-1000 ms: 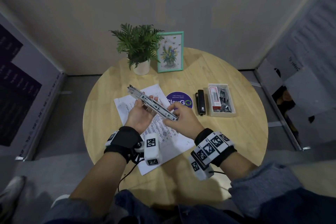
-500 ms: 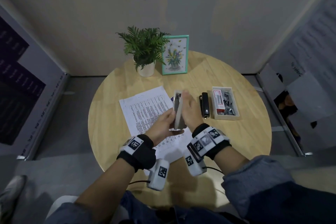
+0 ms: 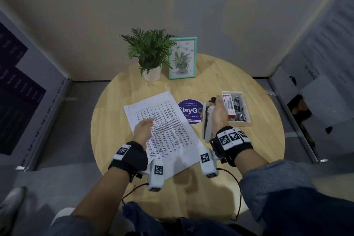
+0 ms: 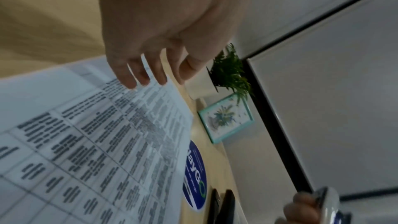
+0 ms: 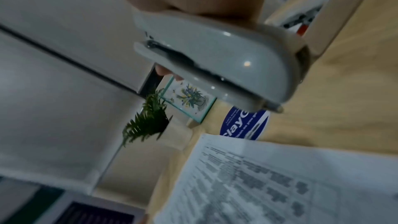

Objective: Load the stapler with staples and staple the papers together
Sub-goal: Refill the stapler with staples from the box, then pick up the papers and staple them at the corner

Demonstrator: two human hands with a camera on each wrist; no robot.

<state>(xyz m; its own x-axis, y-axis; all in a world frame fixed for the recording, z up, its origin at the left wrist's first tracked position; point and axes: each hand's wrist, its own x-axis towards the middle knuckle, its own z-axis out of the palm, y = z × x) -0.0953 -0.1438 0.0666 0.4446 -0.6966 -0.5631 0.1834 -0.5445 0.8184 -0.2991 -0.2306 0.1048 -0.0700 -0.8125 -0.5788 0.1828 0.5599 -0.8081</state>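
Grey stapler (image 3: 207, 120) is sitting closed in the right hand (image 3: 217, 117), fingers wrapping its body, held above the bench (image 3: 264, 140) beside the tray of staples (image 3: 246, 120). Left hand (image 3: 143, 132) is hovering over the papers (image 3: 172, 140), fingers (image 4: 137, 74) loosely spread, gripping nothing; contact with the sheet is unclear. Looks like loading is done and stapling is starting. Next move probably needs the sheets squared up, a corner lifted, and the stapler mouth slid over it. A black object (image 4: 224, 207), the blue sticker (image 3: 188, 108), the plant (image 3: 151, 51) and the picture frame (image 3: 183, 57) are lying clear of that path.
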